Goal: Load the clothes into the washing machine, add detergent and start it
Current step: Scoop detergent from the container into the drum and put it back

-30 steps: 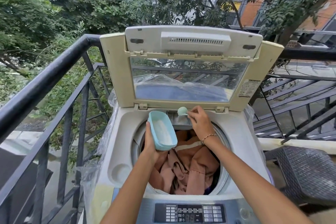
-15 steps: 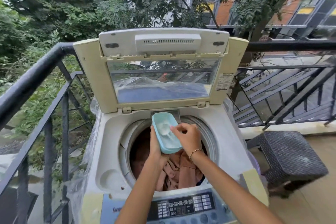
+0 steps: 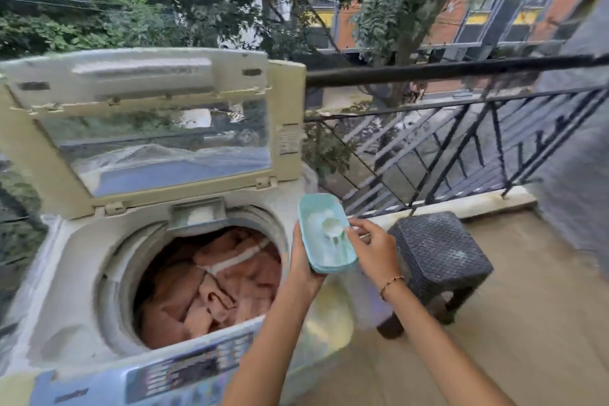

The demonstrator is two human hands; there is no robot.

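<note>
Balcony, view blurred. Left hand [image 3: 306, 262] grips detergent tub [image 3: 321, 208] at 3 o'clock of washing machine [image 3: 82, 273]; right hand [image 3: 375, 250] pinches scoop [image 3: 331, 227] inside. Risk: tilted tub spills powder.

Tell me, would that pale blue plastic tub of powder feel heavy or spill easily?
Probably light: one left hand holds the pale blue plastic tub. Likely stiff: its rim shows no bend. Open-topped and tilted, so powder could spill.

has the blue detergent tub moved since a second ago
Yes. The tub has gone right, from above the drum to the right edge of the washing machine.
</note>
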